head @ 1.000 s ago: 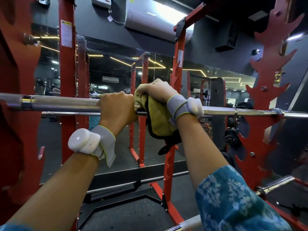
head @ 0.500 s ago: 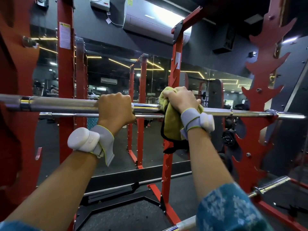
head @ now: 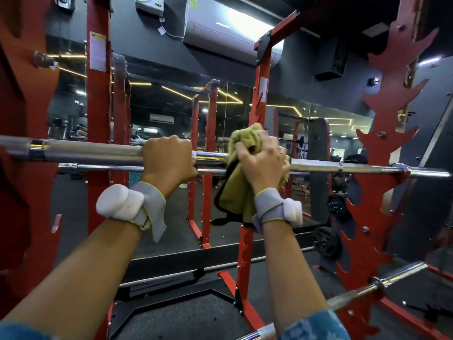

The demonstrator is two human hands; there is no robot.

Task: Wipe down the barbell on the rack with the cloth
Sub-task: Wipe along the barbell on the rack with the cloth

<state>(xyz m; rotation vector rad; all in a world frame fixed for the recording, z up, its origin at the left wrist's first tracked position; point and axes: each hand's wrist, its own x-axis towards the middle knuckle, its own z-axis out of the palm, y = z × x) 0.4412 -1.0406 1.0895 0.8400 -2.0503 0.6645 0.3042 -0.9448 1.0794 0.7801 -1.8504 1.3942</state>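
- Head view: barbell (head: 98,152) lies across the red rack (head: 263,94), cloth (head: 235,192) wrapped round its middle
- Right hand (head: 263,160) clamps the cloth on; left hand (head: 169,158) grips bare steel beside it
- Mid-wipe; next probably needs a firm slide rightward
- Since 1 s ago, the cloth has moved right, off the left hand
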